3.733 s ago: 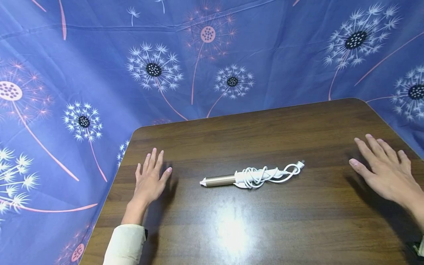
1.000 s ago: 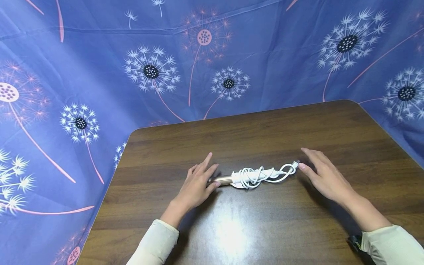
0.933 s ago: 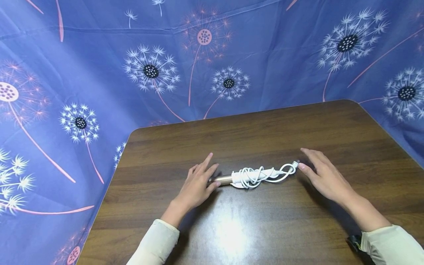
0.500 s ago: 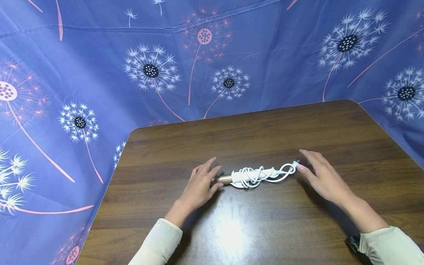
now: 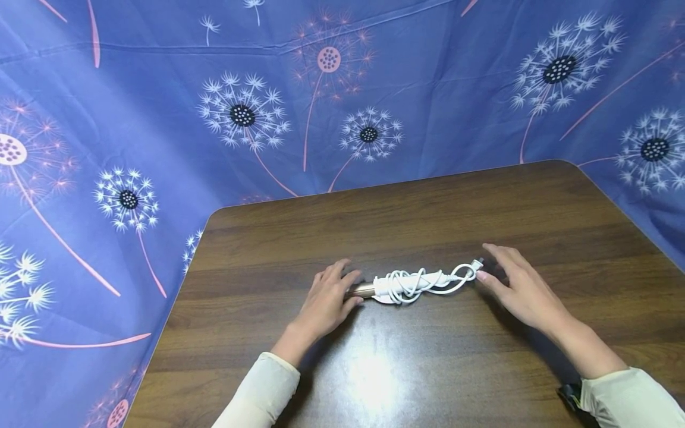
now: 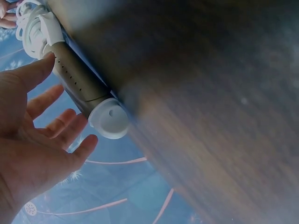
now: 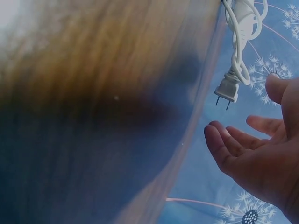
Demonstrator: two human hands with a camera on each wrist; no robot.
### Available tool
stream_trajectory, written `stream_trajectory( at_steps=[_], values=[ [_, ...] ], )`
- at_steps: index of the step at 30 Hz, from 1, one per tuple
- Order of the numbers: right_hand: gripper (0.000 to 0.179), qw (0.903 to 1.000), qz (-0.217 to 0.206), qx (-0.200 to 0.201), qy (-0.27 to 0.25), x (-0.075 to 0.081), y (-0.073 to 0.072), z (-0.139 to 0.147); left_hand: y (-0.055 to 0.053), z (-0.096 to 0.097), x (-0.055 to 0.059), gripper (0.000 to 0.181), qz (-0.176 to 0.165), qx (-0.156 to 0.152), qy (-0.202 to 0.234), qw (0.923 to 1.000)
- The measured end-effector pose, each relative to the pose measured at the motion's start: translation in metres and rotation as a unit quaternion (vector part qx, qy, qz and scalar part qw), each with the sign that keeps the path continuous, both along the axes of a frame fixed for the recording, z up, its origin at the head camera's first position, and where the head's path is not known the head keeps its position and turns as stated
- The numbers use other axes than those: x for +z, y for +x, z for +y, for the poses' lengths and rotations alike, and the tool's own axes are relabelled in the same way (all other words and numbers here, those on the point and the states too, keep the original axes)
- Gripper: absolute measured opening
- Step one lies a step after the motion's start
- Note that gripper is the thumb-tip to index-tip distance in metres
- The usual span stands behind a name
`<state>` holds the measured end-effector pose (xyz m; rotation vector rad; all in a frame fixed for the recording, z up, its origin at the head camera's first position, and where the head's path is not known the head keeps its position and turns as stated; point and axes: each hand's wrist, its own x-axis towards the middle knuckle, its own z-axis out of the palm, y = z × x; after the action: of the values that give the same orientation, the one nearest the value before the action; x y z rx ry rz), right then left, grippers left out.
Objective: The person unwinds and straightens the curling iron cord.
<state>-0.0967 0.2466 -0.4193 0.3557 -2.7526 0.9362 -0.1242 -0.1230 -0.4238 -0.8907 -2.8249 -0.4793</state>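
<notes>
A curling iron [image 5: 362, 290] with a gold barrel and white handle lies across the table, its white cord [image 5: 405, 286] wound round the handle. My left hand [image 5: 325, 302] is at the barrel end, relaxed fingers on the far side and thumb on the near side, hiding the tip in the head view. In the left wrist view the white end cap [image 6: 110, 119] shows past the spread fingers, and the thumb tip overlaps the barrel [image 6: 77, 74]. My right hand [image 5: 527, 294] is beside the two-pin plug [image 7: 227, 89], fingers loosely bent, holding nothing.
The brown wood-grain table [image 5: 299, 238] has rounded far corners, and a bright light reflection lies on its near part. Behind and to the left hangs a blue cloth [image 5: 439, 77] printed with dandelions.
Both hands have come in from the table's sides to the curling iron's two ends. Over the last second the left hand edges right along the barrel; the right thumb drops slightly. The iron stays put.
</notes>
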Motion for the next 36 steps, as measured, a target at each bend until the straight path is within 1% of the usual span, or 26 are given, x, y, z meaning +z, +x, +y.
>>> stream_trajectory(
  at_steps=[6,12,17,21,28,36],
  values=[
    [0.061,1.0000,-0.001,-0.002,0.004,-0.002,0.001,-0.001,0.000,0.003,-0.001,0.049,0.008,-0.009,-0.005,0.9999],
    [0.062,1.0000,-0.003,0.002,0.002,-0.004,0.003,-0.001,0.000,0.005,-0.002,0.046,0.007,-0.016,-0.012,0.9998],
    [0.063,1.0000,-0.009,0.000,0.001,-0.004,0.004,-0.003,0.000,0.007,-0.002,0.045,0.006,-0.014,-0.023,0.9996],
    [0.063,0.9999,-0.010,0.001,0.000,-0.004,0.005,-0.004,0.000,0.009,-0.002,0.048,0.009,-0.011,-0.034,0.9993],
    [0.062,0.9999,-0.016,-0.001,-0.002,-0.004,0.005,-0.004,-0.002,0.012,-0.003,0.049,0.036,-0.018,-0.048,0.9981],
    [0.061,0.9999,-0.015,-0.001,0.000,-0.005,0.007,-0.005,-0.001,0.015,-0.002,0.048,0.031,-0.015,-0.065,0.9973]
  ],
)
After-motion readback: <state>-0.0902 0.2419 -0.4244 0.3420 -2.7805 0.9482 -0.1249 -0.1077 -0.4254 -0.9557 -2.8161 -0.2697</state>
